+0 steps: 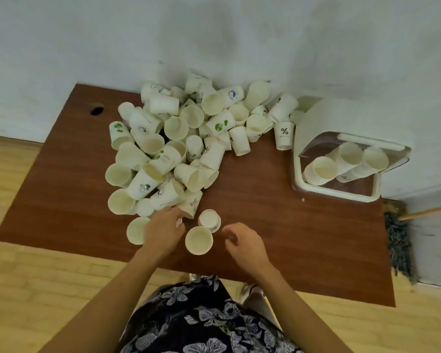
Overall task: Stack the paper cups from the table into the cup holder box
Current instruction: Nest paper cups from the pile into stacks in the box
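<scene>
A big heap of white paper cups (178,138) covers the middle and left of the brown table (278,225). The white cup holder box (341,196) stands at the right and holds three stacks of cups (321,170). My left hand (163,229) lies palm down at the heap's near edge. Its fingers curl over a cup (179,222) that is mostly hidden beneath them. One upright cup (198,240) stands between my hands, another cup (209,219) just behind it. My right hand (245,243) hovers to the right with loosely curled fingers, holding nothing.
A further cup (137,230) stands left of my left hand. The table has a cable hole (97,110) at the back left and butts against a white wall. A mop (399,240) lies on the floor past the table's right edge. One printed cup (284,135) stands beside the box.
</scene>
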Action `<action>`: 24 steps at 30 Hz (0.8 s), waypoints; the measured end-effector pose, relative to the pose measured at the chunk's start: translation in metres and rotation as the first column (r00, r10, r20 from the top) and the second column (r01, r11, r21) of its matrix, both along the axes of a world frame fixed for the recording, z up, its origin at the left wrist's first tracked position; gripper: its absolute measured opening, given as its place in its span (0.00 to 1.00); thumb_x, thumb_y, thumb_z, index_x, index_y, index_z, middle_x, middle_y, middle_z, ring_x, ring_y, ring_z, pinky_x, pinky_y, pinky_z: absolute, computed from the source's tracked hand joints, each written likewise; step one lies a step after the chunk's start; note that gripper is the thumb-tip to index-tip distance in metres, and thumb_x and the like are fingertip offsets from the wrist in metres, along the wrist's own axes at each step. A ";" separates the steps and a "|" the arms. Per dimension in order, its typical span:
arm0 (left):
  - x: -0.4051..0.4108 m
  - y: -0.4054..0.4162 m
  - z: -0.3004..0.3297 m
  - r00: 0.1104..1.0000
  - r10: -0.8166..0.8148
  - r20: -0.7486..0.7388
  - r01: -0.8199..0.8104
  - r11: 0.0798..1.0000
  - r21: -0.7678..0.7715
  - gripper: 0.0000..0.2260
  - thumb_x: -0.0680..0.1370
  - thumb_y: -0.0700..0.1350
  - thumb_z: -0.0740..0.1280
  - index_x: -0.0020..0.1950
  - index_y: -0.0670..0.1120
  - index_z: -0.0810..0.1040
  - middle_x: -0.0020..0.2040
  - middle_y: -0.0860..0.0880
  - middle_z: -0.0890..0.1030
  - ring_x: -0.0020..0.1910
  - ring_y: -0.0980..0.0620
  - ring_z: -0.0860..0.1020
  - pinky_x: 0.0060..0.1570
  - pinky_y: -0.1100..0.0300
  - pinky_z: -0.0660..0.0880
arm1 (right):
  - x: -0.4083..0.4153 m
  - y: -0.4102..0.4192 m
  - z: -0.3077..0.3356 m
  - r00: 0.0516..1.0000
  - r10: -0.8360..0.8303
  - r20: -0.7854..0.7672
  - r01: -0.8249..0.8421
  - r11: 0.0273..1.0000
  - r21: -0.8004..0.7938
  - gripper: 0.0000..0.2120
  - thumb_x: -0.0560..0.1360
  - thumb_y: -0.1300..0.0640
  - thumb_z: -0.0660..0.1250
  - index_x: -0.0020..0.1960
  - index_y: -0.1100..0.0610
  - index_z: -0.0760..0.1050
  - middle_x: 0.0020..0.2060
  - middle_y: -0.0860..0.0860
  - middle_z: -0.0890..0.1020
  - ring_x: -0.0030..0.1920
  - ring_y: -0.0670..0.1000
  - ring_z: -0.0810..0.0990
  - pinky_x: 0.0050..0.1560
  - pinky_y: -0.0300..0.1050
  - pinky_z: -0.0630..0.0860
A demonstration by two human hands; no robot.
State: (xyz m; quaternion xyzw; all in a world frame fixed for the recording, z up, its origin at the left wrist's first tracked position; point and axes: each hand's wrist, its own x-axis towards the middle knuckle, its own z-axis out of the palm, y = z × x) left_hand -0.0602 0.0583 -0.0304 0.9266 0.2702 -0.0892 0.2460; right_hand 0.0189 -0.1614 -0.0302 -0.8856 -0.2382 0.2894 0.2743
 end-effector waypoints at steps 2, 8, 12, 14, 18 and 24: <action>-0.008 0.009 -0.007 0.999 -0.039 -0.028 0.039 0.999 -0.009 0.08 0.75 0.47 0.67 0.53 0.49 0.77 0.53 0.51 0.78 0.51 0.48 0.75 0.45 0.53 0.73 | -0.011 0.016 0.000 0.998 0.060 0.032 -0.059 0.998 -0.016 0.14 0.74 0.60 0.64 0.58 0.49 0.79 0.54 0.44 0.81 0.52 0.47 0.78 0.50 0.43 0.77; -0.011 0.016 -0.014 0.991 -0.115 -0.075 0.109 0.991 -0.072 0.09 0.72 0.41 0.67 0.50 0.48 0.73 0.53 0.51 0.74 0.48 0.48 0.74 0.40 0.57 0.68 | -0.036 0.039 -0.007 0.983 0.178 0.038 -0.172 0.977 -0.129 0.19 0.72 0.64 0.61 0.59 0.51 0.79 0.59 0.45 0.81 0.57 0.52 0.79 0.52 0.48 0.76; -0.008 0.016 -0.011 0.988 -0.112 -0.102 0.101 0.989 -0.108 0.05 0.73 0.40 0.65 0.46 0.47 0.73 0.45 0.50 0.74 0.44 0.46 0.74 0.37 0.55 0.68 | -0.038 0.038 -0.015 0.983 0.184 0.004 -0.179 0.961 -0.212 0.19 0.72 0.65 0.60 0.58 0.53 0.81 0.59 0.47 0.80 0.58 0.55 0.79 0.53 0.49 0.74; -0.008 0.015 -0.008 0.990 -0.107 -0.090 0.100 0.991 -0.084 0.01 0.75 0.42 0.65 0.45 0.47 0.73 0.43 0.49 0.77 0.43 0.46 0.76 0.36 0.56 0.67 | -0.037 0.034 -0.016 0.989 0.148 0.013 -0.142 0.969 -0.200 0.16 0.72 0.64 0.61 0.54 0.53 0.82 0.56 0.48 0.82 0.56 0.55 0.79 0.51 0.49 0.75; -0.002 0.016 0.012 0.997 -0.072 0.021 0.073 0.994 -0.082 0.02 0.75 0.42 0.66 0.47 0.48 0.76 0.44 0.52 0.77 0.45 0.49 0.75 0.39 0.57 0.67 | -0.028 0.024 -0.007 0.997 0.078 0.020 -0.075 0.989 -0.131 0.10 0.75 0.58 0.65 0.53 0.52 0.82 0.51 0.47 0.83 0.51 0.51 0.81 0.47 0.47 0.77; 0.034 0.001 0.050 0.979 -0.081 0.189 0.110 0.983 -0.145 0.03 0.76 0.43 0.67 0.49 0.50 0.77 0.43 0.55 0.77 0.43 0.54 0.75 0.45 0.58 0.73 | 0.003 0.003 0.028 0.990 -0.135 0.025 0.135 0.991 0.013 0.10 0.78 0.53 0.67 0.57 0.53 0.81 0.50 0.46 0.83 0.45 0.45 0.80 0.45 0.41 0.77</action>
